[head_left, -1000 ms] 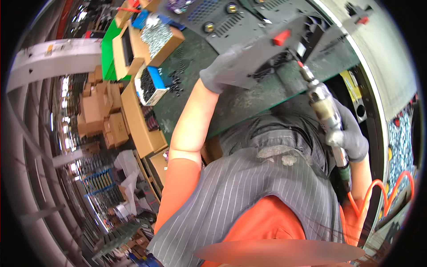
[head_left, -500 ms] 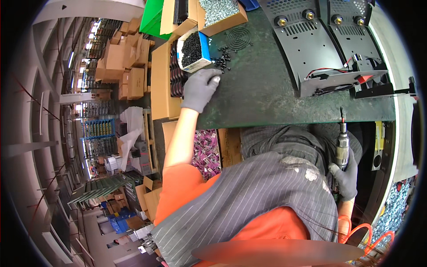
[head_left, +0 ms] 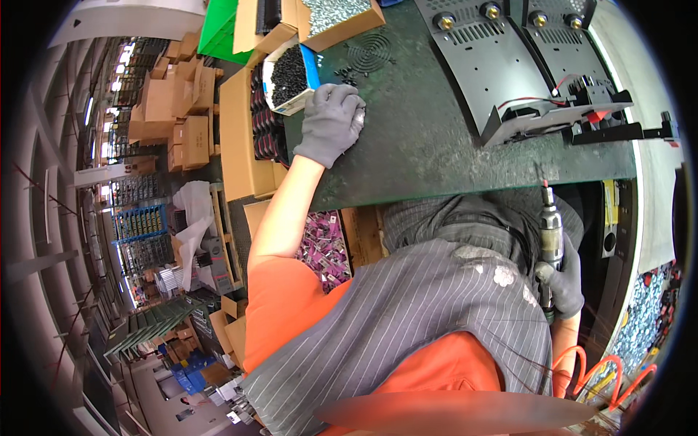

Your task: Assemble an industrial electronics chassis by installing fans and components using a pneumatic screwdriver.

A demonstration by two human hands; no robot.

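My left hand (head_left: pixel 331 125), in a grey glove, is over the dark green bench top beside a small box of black screws (head_left: pixel 289 75). Its fingers are curled in, and whatever they hold is hidden. Just beyond the knuckles, a few loose black screws (head_left: pixel 345 75) lie on the bench. In my right hand (head_left: pixel 566 285), also gloved, is a pneumatic screwdriver (head_left: pixel 551 234), held upright at the bench's front edge with its bit pointing away from me. A coiled orange air hose (head_left: pixel 616 378) runs below that hand.
Grey perforated metal panels (head_left: pixel 494 69) with wires stand at the right of the bench (head_left: pixel 407 138). A round black fan guard (head_left: pixel 369 52) lies at the back. Cartons of silver screws (head_left: pixel 338 13) and black parts (head_left: pixel 270 138) line the left. Below sits a box of purple parts (head_left: pixel 323 247).
My left hand has curled its fingers in and turned knuckles-up by the loose screws. The whole view has shifted slightly. My right hand still grips the screwdriver.
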